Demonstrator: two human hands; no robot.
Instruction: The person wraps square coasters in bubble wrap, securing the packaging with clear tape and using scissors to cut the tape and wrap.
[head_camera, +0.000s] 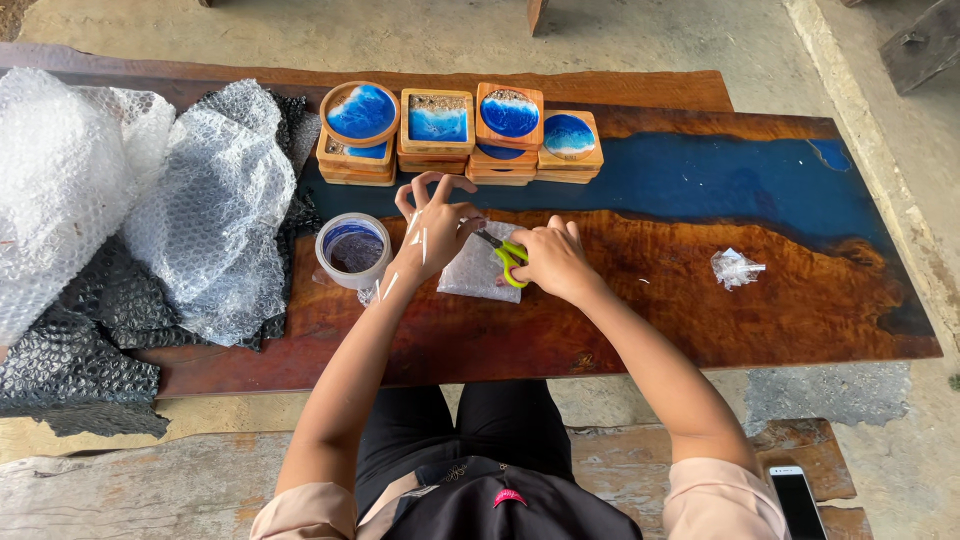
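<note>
your right hand (553, 258) grips green-handled scissors (505, 258) over the bubble-wrapped parcel (478, 272) on the table (700, 300); left hand (435, 225) stretches clear tape, fingers splayed. blades near fingertips: a nick risk, or the tape twists.

The person wears a top with short sleeves in a pale peach colour, seen at the lower left and lower right of the frame. The trousers are black. At the bottom centre there is a black cap with a small pink mark. The left hand (437, 225) and the right hand (552, 258) are bare, without rings or gloves.
</note>
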